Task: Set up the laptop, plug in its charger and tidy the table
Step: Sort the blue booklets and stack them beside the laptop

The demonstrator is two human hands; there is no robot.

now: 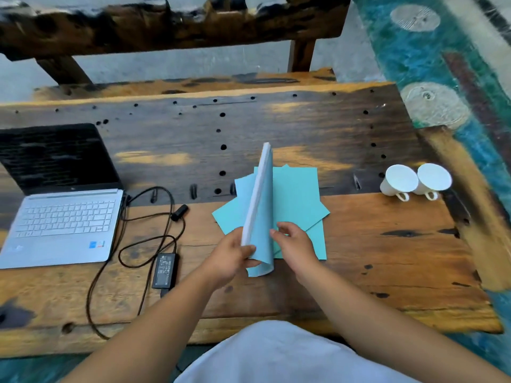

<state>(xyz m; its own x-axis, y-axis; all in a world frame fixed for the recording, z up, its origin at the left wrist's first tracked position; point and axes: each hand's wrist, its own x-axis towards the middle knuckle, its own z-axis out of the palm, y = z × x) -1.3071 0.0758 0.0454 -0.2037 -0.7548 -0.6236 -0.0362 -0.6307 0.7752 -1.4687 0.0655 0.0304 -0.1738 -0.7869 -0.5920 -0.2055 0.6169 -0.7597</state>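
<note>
From the head view, both your forearms reach forward over the near edge of the wooden surface [359,244], converging at its middle. Your left hand [235,255] is turned with the thumb on top, and its grip pinches the near lower corner of a light-blue sheet [261,217] that stands lifted on edge, curled, its far end pointing away from you. Your right hand [296,244] sits just beside it, palm down, fingers loosely bent, fingertips touching the lifted sheet and the fanned blue papers [298,194] lying flat beneath; its grip is not clamped round anything.

The laptop [63,217] stands open at the left of the surface, screen dark, silver keyboard towards you. A blue sticker shows on its palm rest and a small mark below the screen; neither can be read. The charger brick [164,270] lies just right of the laptop, its label printed in text too small to read. Its black cable [154,214] loops across the surface to the laptop's right edge, and another run drops over the near edge.

Two white cups [414,182] lie tipped, touching, at the right.
</note>
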